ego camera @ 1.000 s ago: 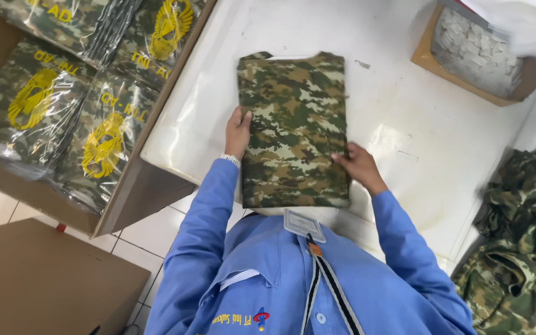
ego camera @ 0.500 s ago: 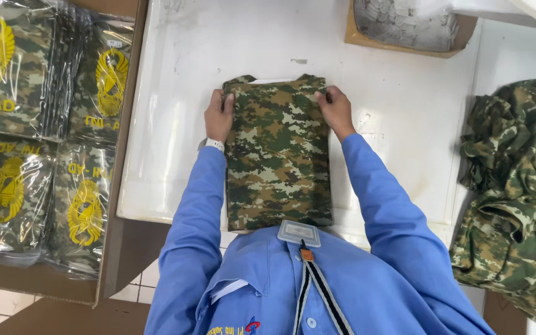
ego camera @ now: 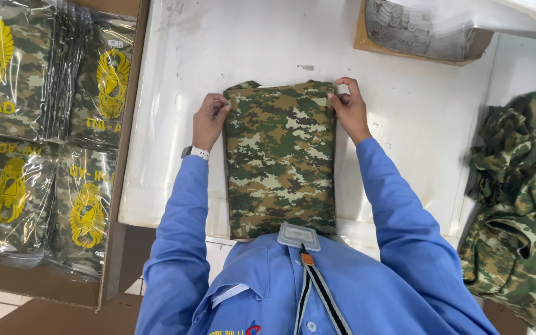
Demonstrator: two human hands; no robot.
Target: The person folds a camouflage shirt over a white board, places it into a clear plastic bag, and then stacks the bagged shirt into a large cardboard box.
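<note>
At a white table [ego camera: 404, 124], I hold a folded camouflage shirt [ego camera: 280, 158] by its far corners: my left hand [ego camera: 209, 121] pinches the far left corner between thumb and fingers, my right hand [ego camera: 348, 108] grips the far right one, fingers curled over the edge. The shirt lies flat and lengthwise in the middle of the table, its near end at the table's edge just under my badge [ego camera: 299, 236]. To do this well, I judge both corners should be pulled with even tension so the sides run straight and parallel, the top edge square, no crease trapped beneath. Bagged shirts [ego camera: 38, 124] with yellow emblems fill a cardboard box [ego camera: 119, 205] to my left; a heap of loose camouflage garments [ego camera: 519, 198] waits at my right.
</note>
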